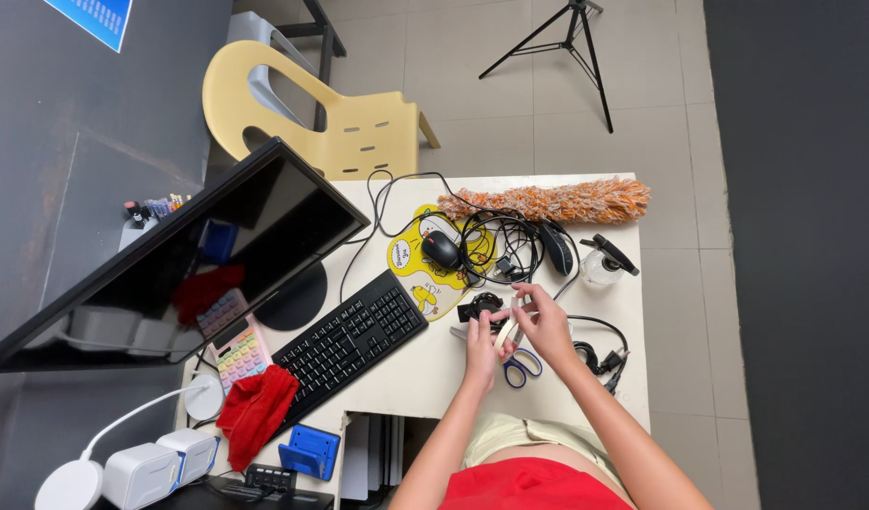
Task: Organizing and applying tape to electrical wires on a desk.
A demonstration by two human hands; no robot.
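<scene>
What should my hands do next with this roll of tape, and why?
Probably draw the strip a little further off the tape roll. The left hand steadies the roll, the right hand pinches at its edge, and the scissors lie just below, ready for a cut.

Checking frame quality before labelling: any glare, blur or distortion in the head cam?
Head view: even, soft light with faint shadows; the dark monitor mirrors desk clutter rather than glaring; wide-angle lens bends the desk edges outward; left hand and right hand are small but fairly sharp; what they hold is too small to tell.
</scene>
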